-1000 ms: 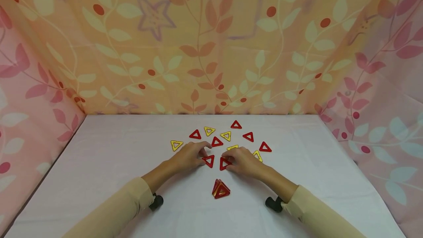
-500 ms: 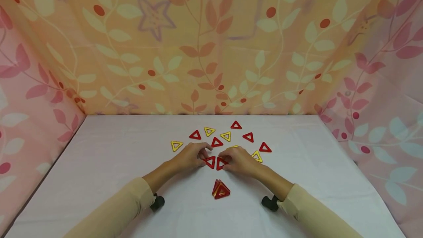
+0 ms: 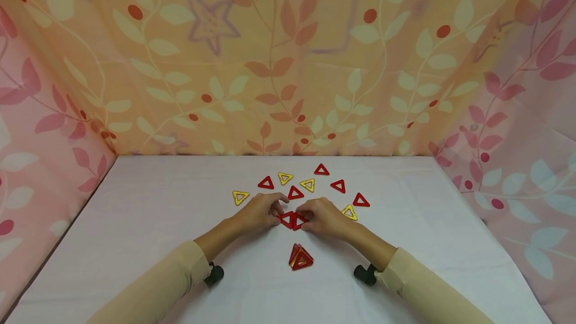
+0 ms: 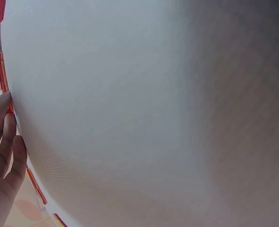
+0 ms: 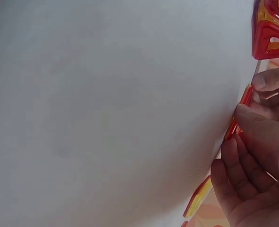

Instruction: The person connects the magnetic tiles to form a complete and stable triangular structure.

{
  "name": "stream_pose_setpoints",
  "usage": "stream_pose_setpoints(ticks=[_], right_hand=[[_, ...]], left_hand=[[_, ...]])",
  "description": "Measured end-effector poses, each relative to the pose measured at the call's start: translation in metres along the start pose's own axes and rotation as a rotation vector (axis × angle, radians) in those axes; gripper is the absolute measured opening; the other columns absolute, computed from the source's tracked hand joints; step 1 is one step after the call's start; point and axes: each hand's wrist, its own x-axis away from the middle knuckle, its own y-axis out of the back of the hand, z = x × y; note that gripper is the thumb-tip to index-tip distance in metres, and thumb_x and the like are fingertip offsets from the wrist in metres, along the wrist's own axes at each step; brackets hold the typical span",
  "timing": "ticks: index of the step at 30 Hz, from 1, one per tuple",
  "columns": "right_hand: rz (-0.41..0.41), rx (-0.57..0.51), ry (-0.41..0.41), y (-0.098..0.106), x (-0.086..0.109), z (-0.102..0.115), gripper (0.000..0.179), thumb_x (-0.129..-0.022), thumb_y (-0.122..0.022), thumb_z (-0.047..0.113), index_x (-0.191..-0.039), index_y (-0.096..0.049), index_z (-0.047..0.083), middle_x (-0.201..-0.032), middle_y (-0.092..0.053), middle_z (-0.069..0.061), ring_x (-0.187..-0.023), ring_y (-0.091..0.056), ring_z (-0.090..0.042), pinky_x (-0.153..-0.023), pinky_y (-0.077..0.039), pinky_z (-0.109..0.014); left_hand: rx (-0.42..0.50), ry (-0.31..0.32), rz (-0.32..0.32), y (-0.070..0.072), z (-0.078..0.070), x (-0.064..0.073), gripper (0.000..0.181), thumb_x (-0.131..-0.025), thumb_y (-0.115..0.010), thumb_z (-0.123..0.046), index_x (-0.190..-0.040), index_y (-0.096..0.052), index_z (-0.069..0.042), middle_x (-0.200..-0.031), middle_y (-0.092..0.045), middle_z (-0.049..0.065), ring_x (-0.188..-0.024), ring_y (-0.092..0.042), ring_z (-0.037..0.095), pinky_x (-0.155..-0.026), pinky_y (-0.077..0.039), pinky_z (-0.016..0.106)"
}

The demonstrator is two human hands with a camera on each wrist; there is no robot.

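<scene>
Mid-table, two red magnetic triangle tiles lie edge to edge, points hidden partly by fingertips. My left hand (image 3: 260, 213) pinches the left red triangle tile (image 3: 286, 220) between thumb and fingers. On the other side, my right hand (image 3: 327, 218) pinches the right red triangle tile (image 3: 299, 221); thumb and fingertips show on its edge in the right wrist view. Nearer to me stands a small pyramid (image 3: 301, 259) of red and yellow triangles. The left wrist view catches my left fingers (image 4: 7, 142) at a red edge, with the other hand above.
Behind the hands lie several loose triangles, among them a yellow triangle (image 3: 240, 197) at left, a red triangle (image 3: 361, 200) at right and a red triangle (image 3: 294, 193) between the hands. The white-covered table (image 3: 157, 194) ends at a patterned cloth backdrop (image 3: 288, 89).
My right hand has moved left with its red triangle, closing the gap to the left red triangle. The left triangle has shifted slightly right; the pyramid has stayed put.
</scene>
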Motion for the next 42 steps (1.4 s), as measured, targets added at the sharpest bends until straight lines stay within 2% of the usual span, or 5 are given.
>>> stream_pose_setpoints(ticks=[21,28,42], right_hand=[[0.027,-0.004,-0.034,0.000,-0.005,0.005,0.034,-0.084,-0.080,0.011,-0.116,-0.073,0.003,-0.105,-0.073,-0.004,-0.092,-0.064,-0.012,-0.087,-0.054,-0.030],[0.020,-0.006,-0.006,-0.001,-0.004,0.003,0.032,-0.084,-0.080,0.008,-0.114,-0.073,0.002,-0.104,-0.073,-0.006,-0.089,-0.064,-0.014,-0.084,-0.055,-0.031],[0.024,-0.005,-0.009,-0.001,-0.005,0.001,0.032,-0.083,-0.081,0.010,-0.113,-0.073,0.003,-0.100,-0.073,-0.002,-0.086,-0.061,-0.012,-0.081,-0.054,-0.029]], left_hand=[[-0.003,-0.022,-0.005,0.001,-0.001,0.002,0.050,-0.084,-0.078,0.000,-0.129,-0.059,-0.013,-0.093,-0.067,-0.003,-0.086,-0.062,0.012,-0.083,-0.056,0.028],[0.003,-0.044,-0.015,0.001,-0.004,0.003,0.049,-0.086,-0.076,-0.001,-0.130,-0.058,-0.013,-0.095,-0.070,-0.001,-0.088,-0.063,0.011,-0.084,-0.055,0.028],[0.100,-0.102,-0.036,0.002,-0.012,0.004,0.044,-0.087,-0.072,0.004,-0.128,-0.058,-0.005,-0.095,-0.071,0.005,-0.084,-0.066,0.014,-0.080,-0.056,0.026]])
